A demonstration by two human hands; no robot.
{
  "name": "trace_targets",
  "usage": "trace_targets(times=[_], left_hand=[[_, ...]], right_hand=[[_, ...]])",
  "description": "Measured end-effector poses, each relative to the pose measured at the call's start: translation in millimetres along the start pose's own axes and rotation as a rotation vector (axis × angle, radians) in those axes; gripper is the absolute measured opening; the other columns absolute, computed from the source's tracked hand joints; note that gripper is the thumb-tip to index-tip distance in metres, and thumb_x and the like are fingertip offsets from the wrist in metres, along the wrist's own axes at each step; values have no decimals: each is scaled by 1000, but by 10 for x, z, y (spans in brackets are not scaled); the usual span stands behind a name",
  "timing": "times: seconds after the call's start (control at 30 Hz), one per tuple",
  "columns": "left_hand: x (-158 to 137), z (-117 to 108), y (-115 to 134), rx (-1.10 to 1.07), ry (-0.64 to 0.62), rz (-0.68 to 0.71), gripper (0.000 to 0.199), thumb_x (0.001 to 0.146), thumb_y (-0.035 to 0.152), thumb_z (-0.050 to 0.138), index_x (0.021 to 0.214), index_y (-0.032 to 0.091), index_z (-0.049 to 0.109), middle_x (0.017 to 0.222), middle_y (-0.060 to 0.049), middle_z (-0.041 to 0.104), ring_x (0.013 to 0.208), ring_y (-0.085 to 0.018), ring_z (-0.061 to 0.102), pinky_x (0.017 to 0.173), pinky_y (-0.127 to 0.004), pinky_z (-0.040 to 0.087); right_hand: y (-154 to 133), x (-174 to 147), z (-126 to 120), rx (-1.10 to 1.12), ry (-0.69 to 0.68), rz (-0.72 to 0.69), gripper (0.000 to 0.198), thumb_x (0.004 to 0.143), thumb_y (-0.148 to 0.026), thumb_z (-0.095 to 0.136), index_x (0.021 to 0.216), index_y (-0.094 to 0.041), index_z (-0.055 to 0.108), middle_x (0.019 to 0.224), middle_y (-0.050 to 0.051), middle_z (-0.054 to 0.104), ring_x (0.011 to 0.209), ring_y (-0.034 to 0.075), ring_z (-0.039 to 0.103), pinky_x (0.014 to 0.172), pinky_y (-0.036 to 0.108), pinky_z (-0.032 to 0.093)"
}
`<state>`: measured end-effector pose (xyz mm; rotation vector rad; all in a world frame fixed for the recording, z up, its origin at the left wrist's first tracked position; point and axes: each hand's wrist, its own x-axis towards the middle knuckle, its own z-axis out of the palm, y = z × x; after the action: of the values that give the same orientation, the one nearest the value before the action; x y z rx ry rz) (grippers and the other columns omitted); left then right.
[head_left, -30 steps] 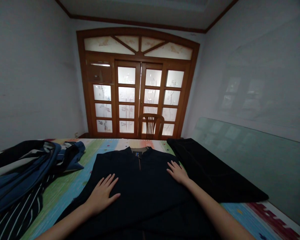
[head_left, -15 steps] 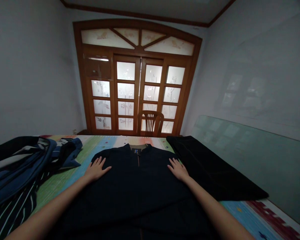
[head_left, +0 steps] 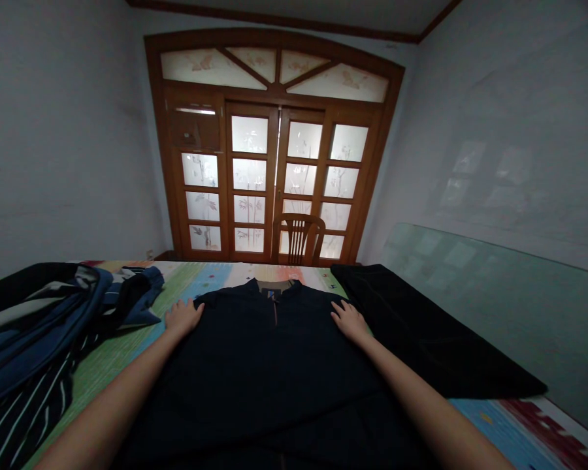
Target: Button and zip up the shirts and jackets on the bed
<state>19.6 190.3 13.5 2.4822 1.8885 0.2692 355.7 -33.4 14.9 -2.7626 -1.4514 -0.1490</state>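
Observation:
A dark navy jacket (head_left: 274,372) with a stand collar and a short visible line of front zip lies spread out, collar away from me. My left hand (head_left: 182,318) rests at its left shoulder edge, fingers a little bent and apart, thumb on the cloth. On the opposite shoulder lies my right hand (head_left: 351,323), palm down with fingers spread. Neither hand visibly pinches the fabric. The sleeves are hard to make out in the dark cloth, and the jacket's lower end runs out of view.
A heap of blue, black and striped clothes (head_left: 78,320) lies at left. Folded black trousers or similar dark cloth (head_left: 431,339) lie at right, beside a pale green glass panel (head_left: 500,294). A wooden chair (head_left: 298,238) stands beyond the colourful cover (head_left: 215,277).
My left hand has shifted outward to the jacket's shoulder edge, its fingers less stretched. My right hand has barely moved on the cloth. The view has shifted slightly.

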Motion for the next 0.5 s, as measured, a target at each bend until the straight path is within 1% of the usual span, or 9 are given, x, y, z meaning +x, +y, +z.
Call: trace_targets(times=[0.1, 0.13, 0.2, 0.27, 0.33, 0.43, 0.5], left_hand=[[20, -35, 36, 43, 3, -24, 51, 80, 38, 22, 110, 5, 48, 112, -24, 48, 105, -35, 43, 79, -46, 38], [30, -49, 61, 54, 3, -3, 48, 80, 35, 24, 110, 5, 48, 112, -23, 48, 105, -34, 43, 79, -45, 38], [62, -77, 128, 67, 4, 77, 43, 78, 24, 29, 114, 5, 43, 117, -21, 46, 108, -30, 42, 83, -41, 36], [100, -100, 215, 71, 0, 173, 46, 75, 13, 32, 120, 7, 38, 122, -16, 43, 111, -25, 40, 89, -36, 32], [131, -117, 313, 69, -14, 252, 48, 72, 7, 32, 120, 10, 38, 121, -12, 45, 112, -21, 40, 93, -34, 27], [155, -140, 464, 63, -24, 321, 40, 76, 8, 30, 112, 13, 46, 114, -11, 52, 108, -20, 44, 96, -36, 23], [166, -157, 552, 57, -20, 324, 35, 80, 14, 29, 108, 11, 49, 112, -12, 53, 106, -21, 45, 95, -38, 24]], right_hand=[[-89, 127, 4, 14, 31, -20, 43, 84, -32, 28, 125, -21, 33, 132, 9, 30, 119, 24, 27, 91, 38, 26], [-115, 172, 4, 20, 36, -29, 44, 84, -32, 29, 126, -21, 31, 133, 8, 29, 120, 23, 26, 92, 37, 25], [-154, 264, 1, 36, 34, -31, 47, 82, -30, 32, 128, -20, 28, 133, 8, 28, 120, 23, 24, 93, 37, 24], [-169, 355, -5, 55, 20, -14, 51, 81, -28, 35, 129, -17, 25, 134, 10, 27, 121, 23, 24, 92, 37, 24], [-166, 436, -15, 77, -2, -5, 52, 79, -25, 36, 129, -17, 25, 133, 10, 29, 120, 24, 25, 91, 38, 25], [-162, 530, -41, 105, -38, -15, 50, 78, -22, 37, 127, -21, 29, 127, 7, 39, 117, 23, 32, 90, 37, 28], [-180, 574, -68, 113, -51, -12, 50, 78, -23, 38, 127, -22, 29, 124, 7, 42, 114, 23, 35, 89, 37, 29]])
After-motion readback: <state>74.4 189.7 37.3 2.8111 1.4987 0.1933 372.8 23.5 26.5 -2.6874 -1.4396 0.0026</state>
